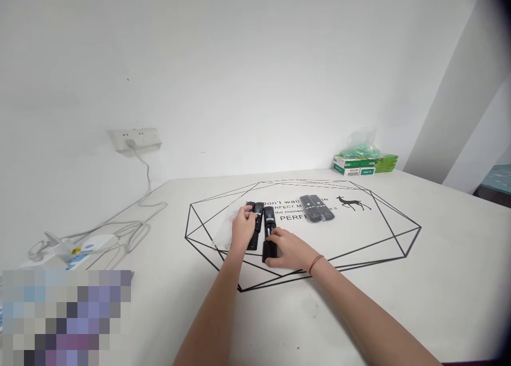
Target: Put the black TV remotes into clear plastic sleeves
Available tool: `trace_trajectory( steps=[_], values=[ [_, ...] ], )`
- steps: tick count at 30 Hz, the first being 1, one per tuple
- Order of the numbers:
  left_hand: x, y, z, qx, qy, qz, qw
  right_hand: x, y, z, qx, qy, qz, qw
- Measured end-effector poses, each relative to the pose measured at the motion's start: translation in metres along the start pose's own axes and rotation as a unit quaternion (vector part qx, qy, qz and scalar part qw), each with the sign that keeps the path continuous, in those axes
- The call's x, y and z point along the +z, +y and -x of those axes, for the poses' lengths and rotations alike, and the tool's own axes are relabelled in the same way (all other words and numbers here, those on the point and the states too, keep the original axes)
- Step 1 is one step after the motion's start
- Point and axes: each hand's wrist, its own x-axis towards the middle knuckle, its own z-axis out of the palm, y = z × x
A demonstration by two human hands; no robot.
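Note:
My right hand (293, 249) has its thumb and fingers closed around the lower part of a black remote control (270, 214), which lies back side up on the table. The battery compartment of that remote appears uncovered, partly hidden by my fingers. To its left, my left hand (243, 228) curls its fingers over the edge of another dark remote control (259, 211), also back side up. A further black remote (253, 242) lies beside it, partly under my fingers. Farther right, two remote controls (315, 208) rest side by side with their buttons facing up.
The white table (451, 270) carries a printed black line pattern with a deer. A clear plastic bag (223, 233) lies left of my left hand. Green boxes (355, 166) stand at the back right. Cables and a power strip (85, 251) lie at left.

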Motion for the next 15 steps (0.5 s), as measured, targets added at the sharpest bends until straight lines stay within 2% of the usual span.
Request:
trace_trajectory(
  steps=[7,9,11,13,15],
  values=[
    [-0.002,0.006,0.004,0.009,-0.012,-0.063,0.998,-0.017,-0.002,0.005,0.006,-0.031,-0.081,0.996],
    [-0.001,0.004,0.005,0.021,-0.012,-0.098,0.995,-0.021,-0.001,0.004,-0.003,-0.004,-0.099,0.995],
    [0.000,0.001,0.006,0.030,-0.018,-0.131,0.991,-0.018,0.002,0.002,-0.007,0.048,-0.089,0.995],
    [0.002,0.000,0.007,0.033,-0.030,-0.153,0.987,-0.010,0.007,-0.002,-0.006,0.087,-0.063,0.994],
    [0.005,0.000,0.010,0.037,-0.041,-0.175,0.983,0.002,0.015,-0.007,0.003,0.095,-0.039,0.995]
  ],
)
